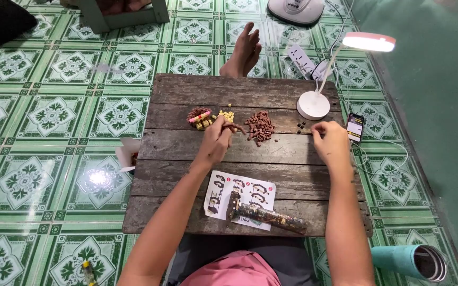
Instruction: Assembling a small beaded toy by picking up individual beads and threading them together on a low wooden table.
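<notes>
My left hand (217, 139) is closed around a small brown piece over the low wooden table (186, 153), just left of a pile of brown bricks (260, 127). Beside it lie a pink-and-brown cluster (199, 116) and a few yellow bricks (227, 115). My right hand (328, 140) rests at the table's right edge with its fingers pinched near some tiny dark pieces (301, 126); what it holds, if anything, is too small to tell. An instruction sheet (219, 193) lies at the near edge with a long, speckled brick-built piece (266, 214) on it.
A white desk lamp (314, 104), lit, stands at the table's back right, with a power strip (301, 58) behind it. A phone (354, 127) lies on the green tiled floor to the right. A bare foot (244, 50) shows beyond the table. A rolled teal mat (409, 260) lies bottom right.
</notes>
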